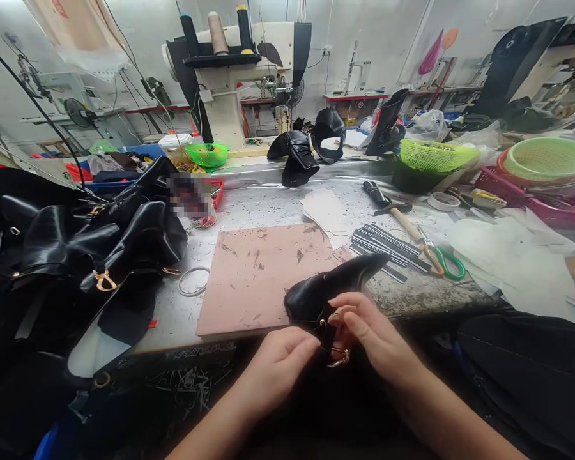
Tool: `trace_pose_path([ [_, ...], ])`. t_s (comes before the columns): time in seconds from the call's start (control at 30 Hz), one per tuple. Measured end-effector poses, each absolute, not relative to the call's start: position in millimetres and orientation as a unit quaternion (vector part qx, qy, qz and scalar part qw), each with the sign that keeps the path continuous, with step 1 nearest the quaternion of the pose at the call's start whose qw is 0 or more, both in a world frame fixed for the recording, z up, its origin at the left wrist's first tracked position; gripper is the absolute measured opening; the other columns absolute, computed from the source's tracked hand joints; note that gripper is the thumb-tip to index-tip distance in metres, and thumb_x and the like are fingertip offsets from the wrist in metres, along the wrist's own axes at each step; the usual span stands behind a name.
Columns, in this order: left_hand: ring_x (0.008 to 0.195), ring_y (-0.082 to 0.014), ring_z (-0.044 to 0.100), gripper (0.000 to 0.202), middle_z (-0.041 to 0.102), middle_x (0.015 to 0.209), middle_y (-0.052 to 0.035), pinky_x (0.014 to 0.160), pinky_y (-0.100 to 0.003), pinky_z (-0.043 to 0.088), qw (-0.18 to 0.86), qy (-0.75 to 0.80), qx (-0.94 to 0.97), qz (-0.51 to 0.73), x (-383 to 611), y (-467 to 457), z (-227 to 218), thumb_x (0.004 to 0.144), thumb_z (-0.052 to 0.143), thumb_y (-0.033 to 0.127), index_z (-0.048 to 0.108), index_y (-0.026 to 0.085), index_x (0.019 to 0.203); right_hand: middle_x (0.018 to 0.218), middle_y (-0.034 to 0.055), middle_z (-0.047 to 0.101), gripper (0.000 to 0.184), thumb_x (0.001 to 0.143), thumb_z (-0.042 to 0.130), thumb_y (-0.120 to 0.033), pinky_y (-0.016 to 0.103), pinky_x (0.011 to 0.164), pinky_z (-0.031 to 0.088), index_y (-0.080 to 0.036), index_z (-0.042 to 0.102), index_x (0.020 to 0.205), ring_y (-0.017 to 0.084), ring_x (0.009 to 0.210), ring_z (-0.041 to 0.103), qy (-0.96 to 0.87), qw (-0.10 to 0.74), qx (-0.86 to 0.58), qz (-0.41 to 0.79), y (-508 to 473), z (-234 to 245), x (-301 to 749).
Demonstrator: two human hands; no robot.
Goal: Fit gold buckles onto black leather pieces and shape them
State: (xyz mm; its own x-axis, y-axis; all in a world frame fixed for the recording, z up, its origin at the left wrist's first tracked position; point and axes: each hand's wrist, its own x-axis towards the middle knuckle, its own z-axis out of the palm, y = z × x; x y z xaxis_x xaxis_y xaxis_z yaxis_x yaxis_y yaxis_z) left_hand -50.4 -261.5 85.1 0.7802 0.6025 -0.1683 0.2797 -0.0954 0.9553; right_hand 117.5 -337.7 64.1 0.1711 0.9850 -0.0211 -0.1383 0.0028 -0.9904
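A black leather boot upper (311, 295) lies partly on the pink board (249, 281) at the table's front edge, its pointed end toward the right. Just in front of it, my left hand (285, 358) is closed, thumb and fingers pinching a dark strap (326, 335). Opposite, my right hand (371, 332) has its fingers curled round the same strap. A gold-coloured buckle (339, 359) hangs beneath the right fingers. Where the strap meets the upper is partly hidden by my hands.
Black leather uppers (67, 236) are heaped at the left. Scissors (448, 260), a hammer (402, 220), dark strips (388, 246) and white paper pieces (512, 249) lie right. Behind stand a sewing machine (234, 83) and a green basket (434, 155).
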Motion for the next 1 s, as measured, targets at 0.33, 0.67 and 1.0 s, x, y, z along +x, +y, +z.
trace_pose_path([
  [0.33,0.066,-0.0132,0.051,0.017,0.058,0.068,0.0002,0.064,-0.023,0.039,0.534,0.311,0.771,0.150,-51,-263,86,0.078,0.057,0.025,0.058,0.017,0.063,0.079,-0.0021,0.053,0.026,0.072,0.069,-0.031,0.024,0.055,0.050,-0.022,0.054,0.092,0.009,0.061,0.053,-0.374,0.561,-0.528,0.516,-336,73,105],
  [0.67,0.063,-0.0131,0.051,0.019,0.057,0.066,0.0001,0.061,-0.023,0.041,0.481,0.287,0.810,0.170,-60,-255,83,0.079,0.058,0.027,0.056,0.017,0.062,0.103,0.0110,0.063,0.024,0.085,0.046,-0.019,0.034,0.070,0.052,-0.021,0.059,0.106,0.021,0.086,0.062,-0.628,0.469,-0.619,0.059,-313,86,122],
  [1.0,0.121,-0.0324,0.045,0.059,0.039,0.138,-0.0112,0.094,-0.048,0.045,0.325,0.333,0.800,0.379,-74,-241,53,0.079,0.058,0.052,0.040,0.028,0.130,0.073,0.0010,0.059,0.009,0.083,0.060,-0.026,0.025,0.058,0.044,-0.019,0.060,0.078,0.014,0.064,0.056,-0.679,0.453,-0.577,0.042,-282,140,132],
])
